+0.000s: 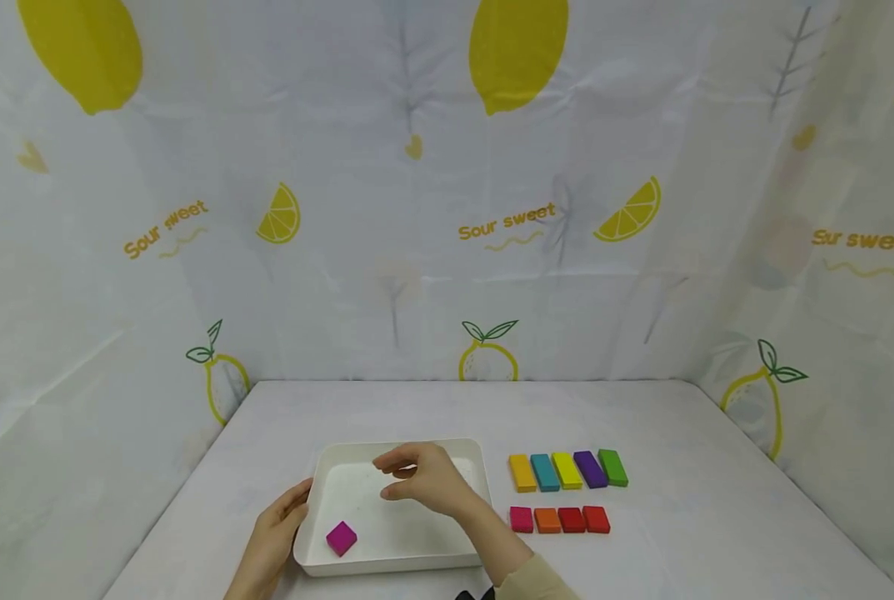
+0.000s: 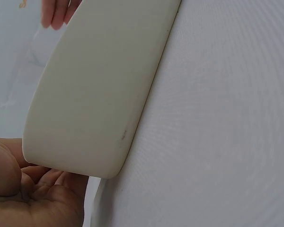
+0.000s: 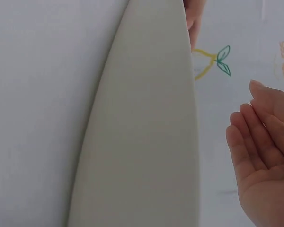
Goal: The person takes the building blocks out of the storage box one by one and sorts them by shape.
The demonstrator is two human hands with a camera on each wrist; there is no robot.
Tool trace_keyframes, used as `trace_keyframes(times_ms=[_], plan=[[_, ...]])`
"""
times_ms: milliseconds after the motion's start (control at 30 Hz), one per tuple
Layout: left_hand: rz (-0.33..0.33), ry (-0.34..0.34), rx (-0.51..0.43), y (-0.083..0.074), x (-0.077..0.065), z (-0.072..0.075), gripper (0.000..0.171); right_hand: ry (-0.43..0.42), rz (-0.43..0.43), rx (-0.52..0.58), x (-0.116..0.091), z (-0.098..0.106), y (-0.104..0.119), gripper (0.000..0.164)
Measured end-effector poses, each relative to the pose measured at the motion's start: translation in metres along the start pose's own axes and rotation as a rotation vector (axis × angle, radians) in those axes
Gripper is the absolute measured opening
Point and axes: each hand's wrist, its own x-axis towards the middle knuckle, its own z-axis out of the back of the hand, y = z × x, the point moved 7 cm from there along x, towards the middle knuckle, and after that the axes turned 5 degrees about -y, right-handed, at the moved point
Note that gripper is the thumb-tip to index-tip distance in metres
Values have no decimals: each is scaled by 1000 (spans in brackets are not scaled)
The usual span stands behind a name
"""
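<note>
A shallow white tray [image 1: 387,566] lies on the table, with a magenta block [image 1: 342,538] near its front left corner. My left hand [image 1: 276,533] grips the tray's left side, and in the left wrist view that hand [image 2: 42,198] is at the wall's end with its fingers partly hidden behind the wall. Over the tray's middle, my right hand [image 1: 427,479] hovers with loosely bent fingers and nothing between them. The right wrist view shows this hand [image 3: 270,156] palm visible, above the tray's rim, fingers relaxed.
Right of the tray, a back row holds orange-yellow [image 1: 522,473], teal [image 1: 545,472], yellow [image 1: 566,471], purple [image 1: 591,469] and green [image 1: 613,467] blocks. A front row holds pink [image 1: 521,520], orange [image 1: 547,521] and two red blocks [image 1: 584,520]. Lemon-print cloth [image 1: 387,317] encloses the table.
</note>
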Motion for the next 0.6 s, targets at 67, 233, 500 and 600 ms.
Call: trace_keyframes(times_ms=[67,233,500,600], plan=[[-1,1,-1,0,0,0,47,6,-2,-2,3,-12,2,33],[-4,11,5,-1,0,0,48,77,-23,14,5,-41,3,35],[-13,23,40,-1,-2,0,48,123,-45,-76,-1,-67,-7,35],[-18,28,43,0,-1,0,48,101,-43,-106,-3,-72,-11,35]])
